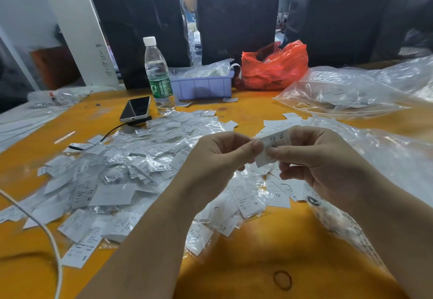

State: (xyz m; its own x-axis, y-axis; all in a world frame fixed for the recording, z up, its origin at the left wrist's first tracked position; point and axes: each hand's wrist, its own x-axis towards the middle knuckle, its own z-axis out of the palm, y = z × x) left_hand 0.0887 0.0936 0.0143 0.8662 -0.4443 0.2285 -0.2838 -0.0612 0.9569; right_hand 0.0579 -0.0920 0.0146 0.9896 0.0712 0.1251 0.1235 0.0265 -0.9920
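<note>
Here, a white size label (pixel 273 145) marked XL is pinched between the thumb and fingertips of the left hand (pixel 218 156) and the right hand (pixel 321 160), and is held above the orange table (pixel 246 252). Beneath it, a heap of bagged labels (pixel 131 170) is spread. Behind, a water bottle (pixel 158 76), a phone (pixel 136 109) and a lilac tray (pixel 203 86) are seen.

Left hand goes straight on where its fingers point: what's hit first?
The left hand meets the XL label it pinches, then the right hand gripping the label's other side; depth looks matched, not certain.
</note>
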